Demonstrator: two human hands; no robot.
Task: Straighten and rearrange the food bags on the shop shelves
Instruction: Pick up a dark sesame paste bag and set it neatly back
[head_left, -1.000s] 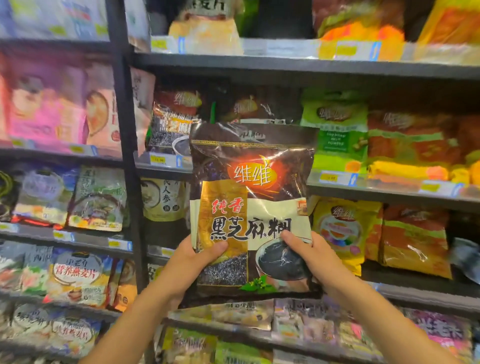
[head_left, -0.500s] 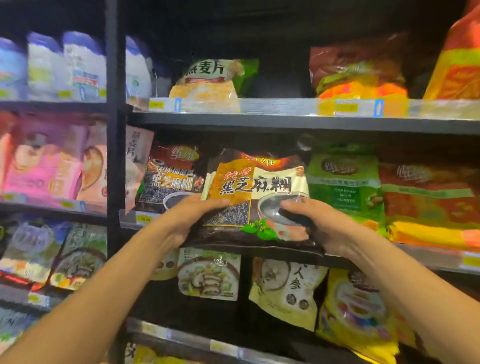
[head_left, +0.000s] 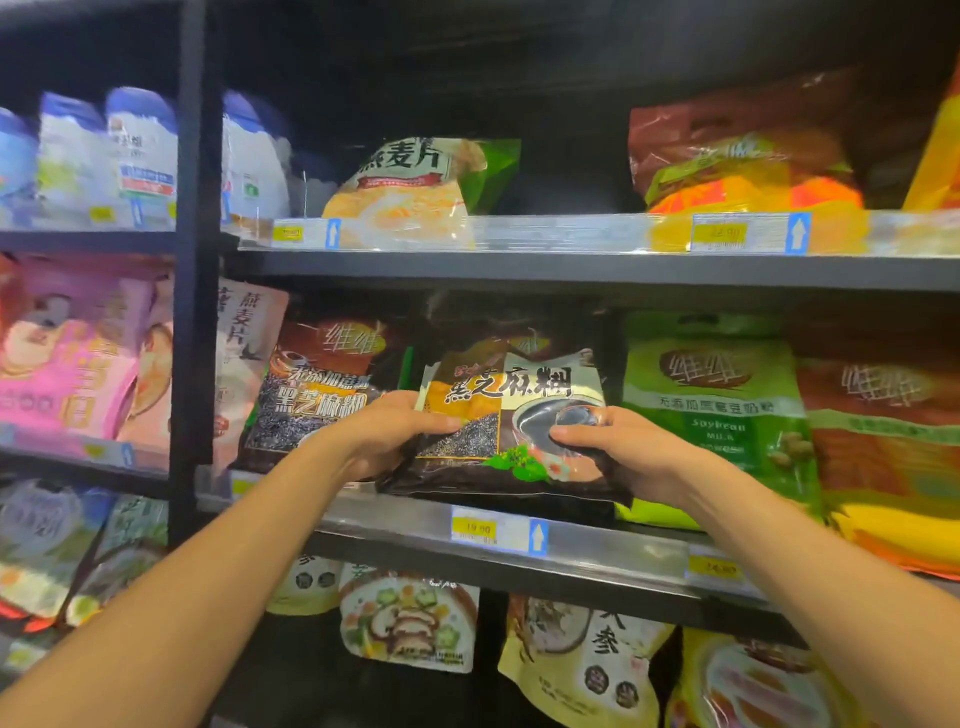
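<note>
Both arms are reaching forward and up from the bottom corners of the view, bare forearms angling in toward each other. The left hand (head_left: 387, 431) is gripping the lower left edge of the black sesame bag (head_left: 511, 415), thumb lying flat across the front and the other fingers tucked behind where I can't see them. The right hand (head_left: 623, 449) is doing the same on the lower right corner, thumb pressing on the printed bowl and the fingers wrapping round the back. So both hands are clamped on that one bag, one per side, wrists roughly level.

The bag itself is sitting at the front of the middle shelf (head_left: 597, 551), right above the yellow price tag (head_left: 498, 530). It's leaning back and its top is crumpling over in the shadow under the upper shelf (head_left: 571, 270). Can't really tell if its bottom edge is fully resting on the shelf or being held just off it. It's going in between a second sesame bag (head_left: 317, 395) just to its left and a green soy milk bag (head_left: 711, 410) touching it on the right, with a red and orange bag (head_left: 883, 452) further right. An oat bag (head_left: 415, 187) is lying on the upper shelf above.
</note>
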